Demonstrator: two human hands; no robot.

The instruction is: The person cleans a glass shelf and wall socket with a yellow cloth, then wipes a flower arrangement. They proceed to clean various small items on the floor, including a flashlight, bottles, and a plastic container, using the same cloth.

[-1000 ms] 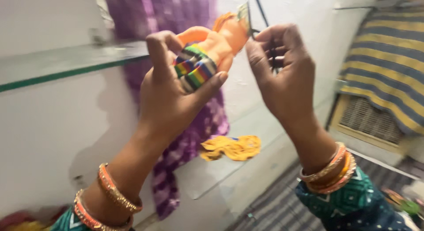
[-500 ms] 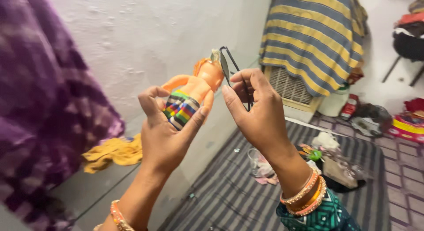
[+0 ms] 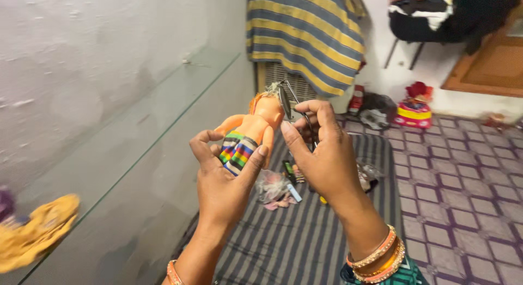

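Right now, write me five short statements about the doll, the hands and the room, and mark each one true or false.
1. The left hand holds an orange plastic doll by its striped shorts. True.
2. The right hand is empty. False: it pinches a thin dark metal tool at the doll's head.
3. A yellow cloth lies on the glass shelf at the left. True.
4. The blue and yellow striped cloth lies flat on the floor. False: it hangs over a grilled box by the wall.
5. Both wrists are bare. False: the right wrist wears orange and gold bangles, and the left wrist shows one too.
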